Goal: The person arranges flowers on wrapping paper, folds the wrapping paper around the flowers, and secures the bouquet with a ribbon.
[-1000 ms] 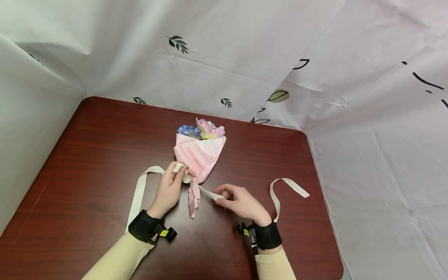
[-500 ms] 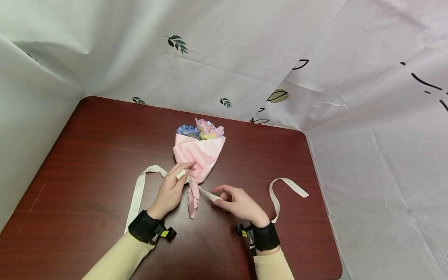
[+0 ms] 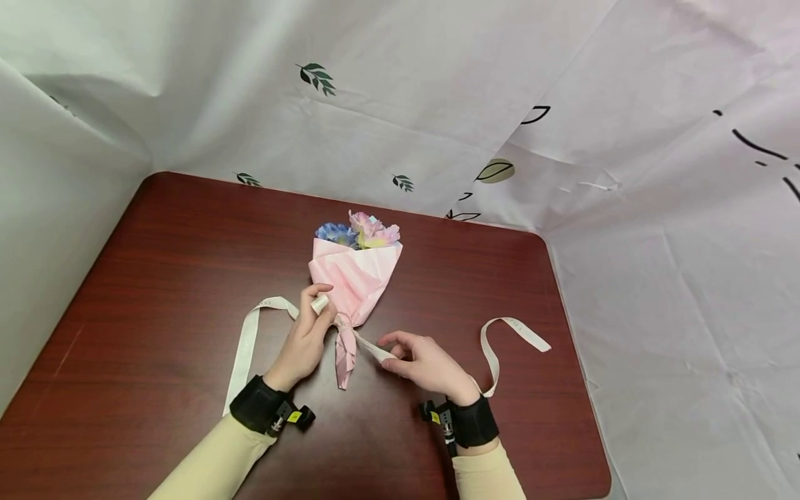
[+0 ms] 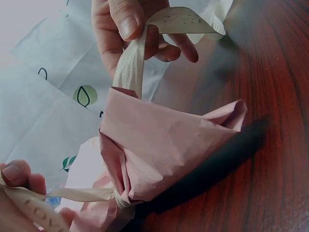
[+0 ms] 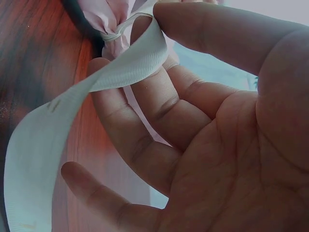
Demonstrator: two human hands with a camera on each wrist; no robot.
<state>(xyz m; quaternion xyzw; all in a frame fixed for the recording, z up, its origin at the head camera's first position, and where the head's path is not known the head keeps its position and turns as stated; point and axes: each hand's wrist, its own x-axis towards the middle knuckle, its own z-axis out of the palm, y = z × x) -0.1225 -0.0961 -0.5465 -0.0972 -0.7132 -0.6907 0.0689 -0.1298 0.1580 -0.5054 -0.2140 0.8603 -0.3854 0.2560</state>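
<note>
A bouquet in pink wrapping paper (image 3: 356, 274), with blue and pink flowers (image 3: 373, 231) at its top, lies on the table. A cream ribbon (image 3: 378, 352) is tied round its narrow neck. Just left of the neck, my left hand (image 3: 303, 344) holds one length of the ribbon between thumb and fingers, a fold of it showing over the fingers. On the other side, my right hand (image 3: 431, 361) pinches the second length between thumb and index finger; in the right wrist view its remaining fingers (image 5: 125, 130) are loosely bent and the ribbon's tail hangs beside them.
One ribbon tail (image 3: 246, 340) trails along the left forearm on the dark red table (image 3: 187, 243). The other tail (image 3: 525, 335) curls on the table at the right. A white patterned curtain (image 3: 400, 104) stands behind the table.
My left fingers straightened over the bouquet's neck, then drew back left and bent again, with the ribbon fold shifting on them. My right hand has hardly moved, still pinching the ribbon.
</note>
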